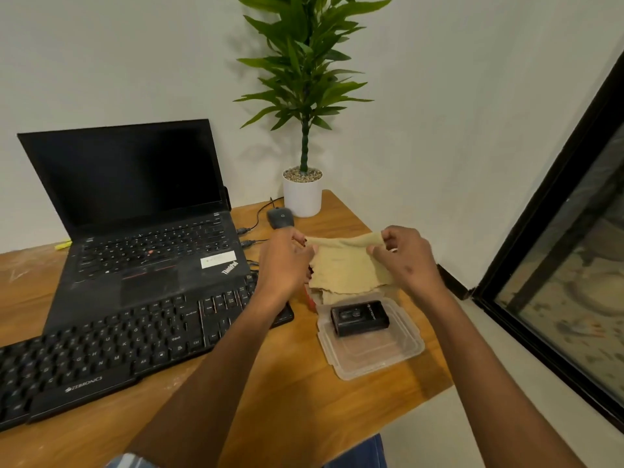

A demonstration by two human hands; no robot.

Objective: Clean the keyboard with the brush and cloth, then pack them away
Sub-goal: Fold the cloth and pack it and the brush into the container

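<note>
I am looking down at a brown wooden desk [297,400] set against a white wall, with a dark-framed window running along its right side. At the desk's far right corner a green plant in a white pot [303,194] is standing, and a black open laptop [141,211] is sitting toward the far left.

I am holding a thin tan cloth [344,268] up over the right edge of the desk. My left hand [287,261] is pinching one top corner and my right hand [405,258] is pinching the other, fingers curled tight on the fabric, so the cloth is hanging spread between them. The long black keyboard [111,342] is lying along the near left of the desk, just in front of the laptop.

I judge the cleaning is either finished or nearly so, and I am folding or straightening the cloth for packing; I cannot tell which for certain. The brush is not clearly showing; something reddish is peeking out below the cloth, too hidden to name.

A clear plastic shallow container [371,352] is sitting by the right edge, below the cloth. A small black rectangular device [359,318] is lying in its far end. The rest of it is holding nothing I can see.
</note>
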